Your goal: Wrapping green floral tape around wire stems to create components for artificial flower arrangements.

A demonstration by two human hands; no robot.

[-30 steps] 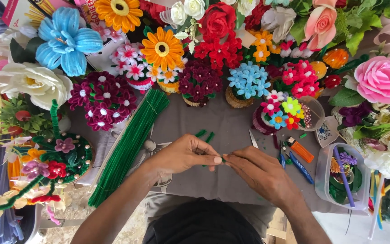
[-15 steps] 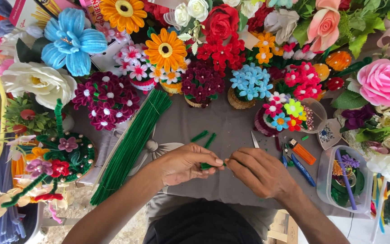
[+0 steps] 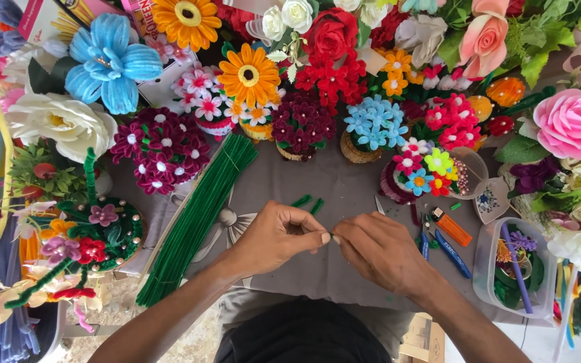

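Grey cloth is covering the table (image 3: 344, 195), and handmade flowers are crowding nearly every edge of it. Taking the bundle of green stems (image 3: 200, 215) as the landmark: it's lying diagonally, one bundle, too many stems in it to count. Just right of its upper end two short green stem pieces (image 3: 307, 202) are lying side by side on the cloth. Up and left of the bundle one big blue flower (image 3: 110, 60) and one white flower (image 3: 58, 122) are sitting, with a dark maroon bouquet (image 3: 163, 149) just beside the bundle's left side. Straight above the top end, one orange daisy (image 3: 249, 75) is standing. Far right of the bundle one pink rose (image 3: 574, 122) is showing, and lower down one clear plastic tub (image 3: 514, 269) with bits inside.

Compared with half a second back, the hands are sitting at about the same spot and the view is barely shifting.

Left hand (image 3: 277, 236), just right of the bundle's lower half, is curling nearly closed, thumb and forefinger pinching. Right hand (image 3: 379, 250) is meeting it fingertip to fingertip, pinching too. Something tiny is getting held between them, but I can't tell what, it's too hidden.
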